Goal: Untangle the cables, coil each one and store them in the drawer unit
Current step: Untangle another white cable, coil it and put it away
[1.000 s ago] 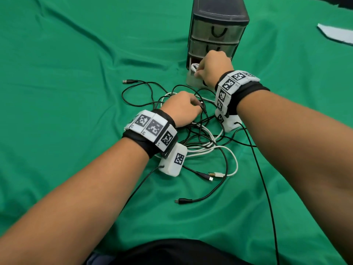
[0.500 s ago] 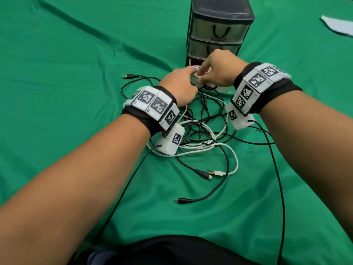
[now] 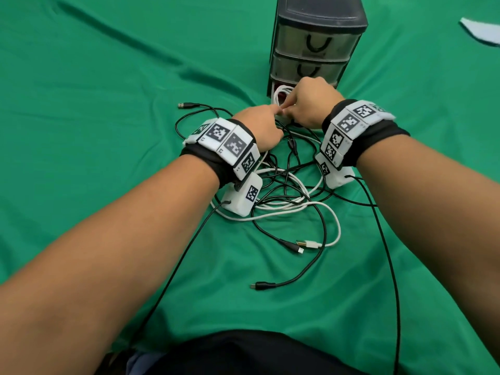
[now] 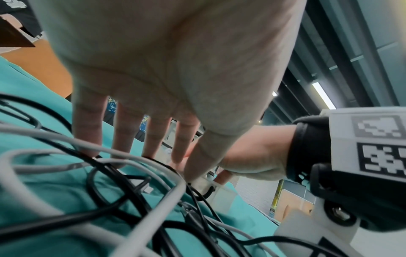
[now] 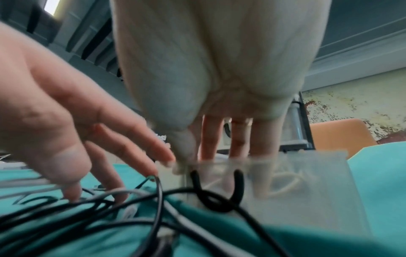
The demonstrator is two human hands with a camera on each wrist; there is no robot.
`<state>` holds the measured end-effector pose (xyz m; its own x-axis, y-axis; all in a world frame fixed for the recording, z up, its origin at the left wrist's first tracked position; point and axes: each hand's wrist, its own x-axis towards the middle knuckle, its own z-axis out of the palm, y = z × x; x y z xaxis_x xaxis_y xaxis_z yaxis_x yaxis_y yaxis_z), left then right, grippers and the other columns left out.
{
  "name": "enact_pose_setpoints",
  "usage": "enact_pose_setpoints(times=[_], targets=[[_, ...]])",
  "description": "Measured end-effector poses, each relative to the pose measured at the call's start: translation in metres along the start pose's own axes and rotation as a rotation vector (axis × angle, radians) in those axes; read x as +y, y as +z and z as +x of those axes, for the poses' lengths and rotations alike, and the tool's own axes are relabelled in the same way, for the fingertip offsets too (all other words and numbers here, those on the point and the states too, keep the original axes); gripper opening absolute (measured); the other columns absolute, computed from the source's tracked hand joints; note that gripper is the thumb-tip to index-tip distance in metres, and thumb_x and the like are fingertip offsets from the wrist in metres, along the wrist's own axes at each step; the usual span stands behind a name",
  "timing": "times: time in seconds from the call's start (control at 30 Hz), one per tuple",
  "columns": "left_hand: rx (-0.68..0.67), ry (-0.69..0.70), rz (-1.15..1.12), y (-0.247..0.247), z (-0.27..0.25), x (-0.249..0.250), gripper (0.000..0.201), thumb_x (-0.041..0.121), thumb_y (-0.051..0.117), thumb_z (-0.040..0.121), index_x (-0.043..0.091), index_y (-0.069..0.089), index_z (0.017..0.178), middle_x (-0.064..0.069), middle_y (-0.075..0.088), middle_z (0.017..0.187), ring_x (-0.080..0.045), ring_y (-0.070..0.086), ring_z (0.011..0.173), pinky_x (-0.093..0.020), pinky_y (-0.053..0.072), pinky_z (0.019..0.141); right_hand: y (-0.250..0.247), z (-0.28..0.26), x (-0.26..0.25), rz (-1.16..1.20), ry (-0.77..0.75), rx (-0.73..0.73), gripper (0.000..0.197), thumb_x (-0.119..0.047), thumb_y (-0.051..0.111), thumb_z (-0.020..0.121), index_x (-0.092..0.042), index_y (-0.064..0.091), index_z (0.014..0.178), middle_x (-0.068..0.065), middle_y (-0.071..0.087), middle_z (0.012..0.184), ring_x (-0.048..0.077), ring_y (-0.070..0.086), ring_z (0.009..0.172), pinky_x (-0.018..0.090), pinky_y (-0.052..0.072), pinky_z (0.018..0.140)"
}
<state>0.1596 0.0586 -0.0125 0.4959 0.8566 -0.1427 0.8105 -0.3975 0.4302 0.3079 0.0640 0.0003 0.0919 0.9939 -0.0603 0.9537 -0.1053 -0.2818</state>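
The dark drawer unit stands at the back, and its translucent bottom drawer is pulled out. A coiled white cable lies inside it. My right hand reaches down into that drawer with straight fingers, its thumb at the front wall. My left hand lies beside it with its fingers stretched out and the thumb tip touching the drawer's front corner. A tangle of black and white cables lies on the green cloth under both wrists.
Loose ends stick out of the tangle: a black USB plug at the left, a white plug and a black plug nearer me. The two upper drawers are closed. A white sheet lies at the far right.
My left hand has left the tangle and moved up to the open bottom drawer. The right hand has stayed at that drawer with the white coil.
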Motion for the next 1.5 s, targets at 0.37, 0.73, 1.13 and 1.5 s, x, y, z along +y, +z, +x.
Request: enact_pose_setpoints(times=[0.37,0.73,1.13,1.5], targets=[[-0.001,0.007,0.004,0.003,0.0,0.001,0.063,0.024,0.048,0.093,0.029,0.028,0.153,-0.005,0.042,0.152,-0.025,0.049,0.129,-0.031,0.044,0.098,0.001,0.0,0.01,0.041,-0.07,0.002,0.037,-0.032,0.05,0.099,-0.021,0.052,0.134,0.013,0.062,0.127,0.032,0.059,0.111,0.036,0.046,0.091],[-0.022,0.002,-0.002,0.002,-0.002,0.0,0.063,0.025,0.048,0.094,0.027,0.027,0.154,-0.004,0.038,0.155,-0.024,0.045,0.134,-0.029,0.039,0.103,0.006,0.002,0.012,-0.055,-0.179,-0.074,0.039,-0.032,0.03,0.106,-0.012,0.061,0.12,0.012,0.058,0.134,0.034,0.05,0.125,0.044,0.039,0.105],[-0.042,-0.018,-0.003,0.002,-0.008,0.002,0.056,0.024,0.048,0.094,0.02,0.037,0.149,-0.009,0.048,0.146,-0.027,0.05,0.127,-0.031,0.042,0.098,0.012,-0.002,0.005,-0.076,-0.054,-0.301,0.059,-0.052,0.008,0.104,-0.025,0.022,0.154,-0.005,0.011,0.165,0.023,0.007,0.153,0.051,0.006,0.122],[0.166,-0.012,-0.21,-0.03,-0.043,-0.006,0.056,0.019,0.051,0.094,0.028,0.04,0.148,0.002,0.041,0.153,-0.005,0.059,0.097,-0.019,0.042,0.086,-0.034,-0.019,0.026,0.442,-0.014,0.325,0.051,-0.044,0.03,0.104,-0.017,0.071,0.118,0.0,0.068,0.125,0.013,0.06,0.118,0.025,0.041,0.105]])
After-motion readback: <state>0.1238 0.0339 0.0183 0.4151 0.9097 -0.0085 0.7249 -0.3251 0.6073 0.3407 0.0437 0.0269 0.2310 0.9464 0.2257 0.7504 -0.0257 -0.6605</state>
